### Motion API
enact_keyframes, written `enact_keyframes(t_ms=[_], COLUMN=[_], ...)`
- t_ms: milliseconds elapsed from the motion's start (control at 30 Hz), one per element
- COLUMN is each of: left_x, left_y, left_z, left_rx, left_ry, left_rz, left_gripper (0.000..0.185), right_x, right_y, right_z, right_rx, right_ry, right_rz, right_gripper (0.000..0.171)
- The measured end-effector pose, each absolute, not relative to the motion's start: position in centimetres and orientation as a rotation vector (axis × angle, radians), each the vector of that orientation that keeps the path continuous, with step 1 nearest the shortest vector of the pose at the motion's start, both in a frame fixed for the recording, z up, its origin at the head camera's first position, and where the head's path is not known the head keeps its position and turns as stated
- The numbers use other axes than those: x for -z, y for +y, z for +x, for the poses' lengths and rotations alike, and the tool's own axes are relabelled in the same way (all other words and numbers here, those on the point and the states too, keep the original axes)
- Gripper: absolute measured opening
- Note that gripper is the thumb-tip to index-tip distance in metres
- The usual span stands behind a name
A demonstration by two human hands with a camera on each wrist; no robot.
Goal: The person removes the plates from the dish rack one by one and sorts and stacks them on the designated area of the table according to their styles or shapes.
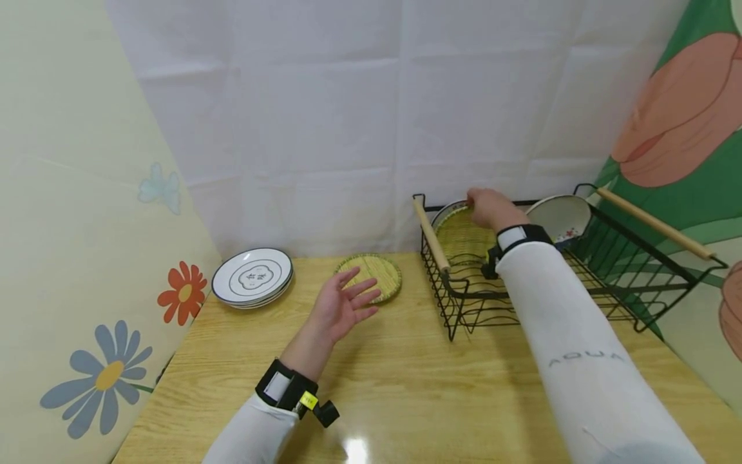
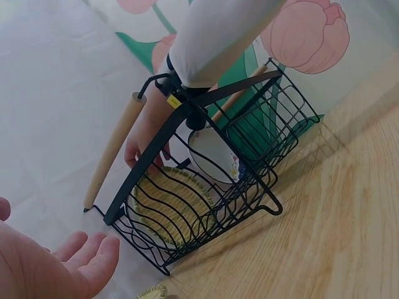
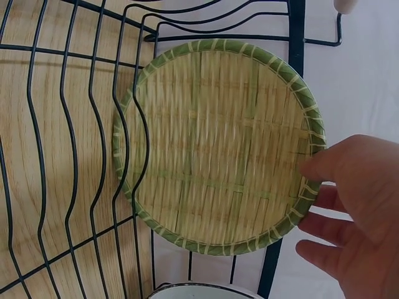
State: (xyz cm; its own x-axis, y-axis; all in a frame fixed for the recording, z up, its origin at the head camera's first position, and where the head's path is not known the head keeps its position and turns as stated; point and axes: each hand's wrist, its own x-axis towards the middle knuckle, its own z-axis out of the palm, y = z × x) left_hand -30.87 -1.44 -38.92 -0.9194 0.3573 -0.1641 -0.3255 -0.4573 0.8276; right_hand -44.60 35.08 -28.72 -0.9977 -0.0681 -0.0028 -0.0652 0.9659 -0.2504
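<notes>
Wooden table [image 1: 406, 386]: your right hand [image 1: 487, 207] pinches woven tray [image 3: 218, 146] rim, slotting it into dish rack [image 1: 464, 303]. Left hand [image 1: 342, 309] relaxed, empty, beside second woven tray [image 1: 379, 274]. Next likely: release, grab that.

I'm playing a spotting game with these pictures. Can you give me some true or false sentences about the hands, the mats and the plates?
1. The right hand holds a woven mat in the rack. True.
2. The left hand grips a plate. False: it is open above the table and holds nothing.
3. A second mat lies flat on the table. True.
4. The stacked plates are inside the rack. False: they sit on the table, left of the second mat.
5. The rack has wooden handles. True.
</notes>
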Motion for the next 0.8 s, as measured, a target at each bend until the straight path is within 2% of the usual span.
enact_keyframes(t_ms=[233, 800], left_x=[39.1, 37.9], left_y=[-1.6, -1.3], left_z=[-31.1, -31.5], left_rx=[-2.399, -2.388], left_ry=[1.333, 1.362], left_rz=[0.047, 0.076], left_gripper=[0.056, 0.056], right_x=[28.5, 28.1], right_y=[35.6, 36.7], right_z=[-44.3, -44.1], right_rx=[0.335, 0.329], right_ry=[3.106, 3.166], right_rz=[-0.084, -0.084], right_gripper=[0.046, 0.044])
